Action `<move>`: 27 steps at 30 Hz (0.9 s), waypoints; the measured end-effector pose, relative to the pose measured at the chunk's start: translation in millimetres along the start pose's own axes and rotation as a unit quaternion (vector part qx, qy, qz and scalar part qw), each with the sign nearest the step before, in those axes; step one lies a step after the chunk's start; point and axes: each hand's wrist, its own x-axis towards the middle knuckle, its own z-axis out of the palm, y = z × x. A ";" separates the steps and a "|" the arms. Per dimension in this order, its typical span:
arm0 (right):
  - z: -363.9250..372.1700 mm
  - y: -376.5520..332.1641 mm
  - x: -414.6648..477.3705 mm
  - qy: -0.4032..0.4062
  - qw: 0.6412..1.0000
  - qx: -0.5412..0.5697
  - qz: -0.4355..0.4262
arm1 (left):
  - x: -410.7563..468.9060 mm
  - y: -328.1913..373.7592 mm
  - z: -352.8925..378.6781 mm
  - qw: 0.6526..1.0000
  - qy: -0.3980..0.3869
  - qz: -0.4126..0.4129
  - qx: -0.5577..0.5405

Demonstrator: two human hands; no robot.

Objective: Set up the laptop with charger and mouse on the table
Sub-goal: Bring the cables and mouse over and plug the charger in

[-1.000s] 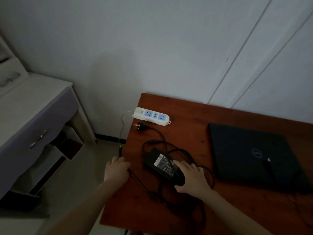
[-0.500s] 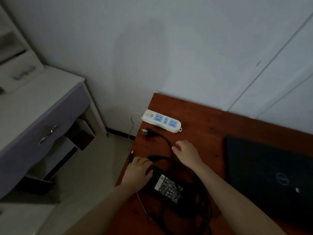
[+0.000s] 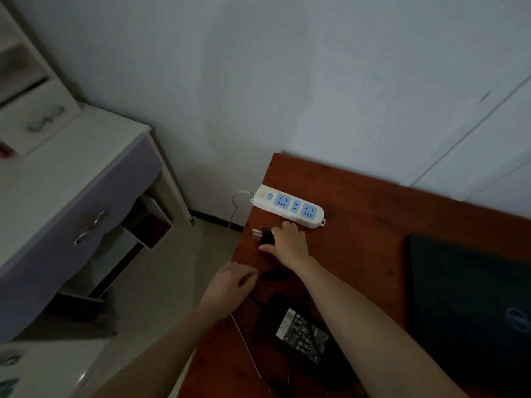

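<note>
**Plug in hand, strip just ahead**

At the far left, apart from the table, stands a white cabinet with a smooth lilac drawer front and a curved metal handle. The left hand rests at the left edge of the table — reddish-brown wood, knotty and matte. Its fingers are curled down beside the black cable, but in this dim light I cannot tell whether they pinch anything.

Next comes the plug, a small black moulded body with bare metal prongs pointing left. The right hand grips it, fingers curled over its rear and thumb along the near side. Just beyond the knuckles lies the power strip, a rounded white plastic bar with blue socket faces. Nearer the person sits the charger brick, a black slab with a pale printed label, among loops of cable. At the right lies the laptop, lid closed, dark and matte.

The plug is probably light and rigid, and is best held by its moulded body, clear of the prongs. The cable looks soft and springy and may drag. The brick, likely the heaviest part, could tug back — slack matters.
</note>
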 end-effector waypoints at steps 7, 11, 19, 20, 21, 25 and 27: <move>-84.1 33.3 -42.3 0.022 0.864 0.491 0.113 | 54.3 -10.4 -38.4 0.999 0.031 0.015 0.042; -127.1 56.4 -61.6 -0.042 0.846 0.524 0.089 | 97.8 3.9 -47.5 0.991 0.025 0.069 0.109; -150.7 82.1 -39.6 0.018 0.975 0.162 0.147 | 158.8 29.4 -47.5 0.950 -0.052 0.148 0.272; -150.6 83.0 -32.0 0.000 0.984 0.106 0.141 | 163.2 28.8 -46.2 0.942 -0.064 0.157 0.288; -149.6 81.9 -23.6 -0.015 0.989 0.064 0.136 | 167.9 27.9 -45.1 0.936 -0.077 0.166 0.300; -138.5 69.9 8.1 -0.061 0.993 0.011 0.098 | 185.2 25.8 -43.8 0.930 -0.106 0.169 0.310; -133.3 69.0 19.1 -0.054 0.995 -0.011 0.085 | 189.9 27.1 -45.8 0.930 -0.105 0.169 0.308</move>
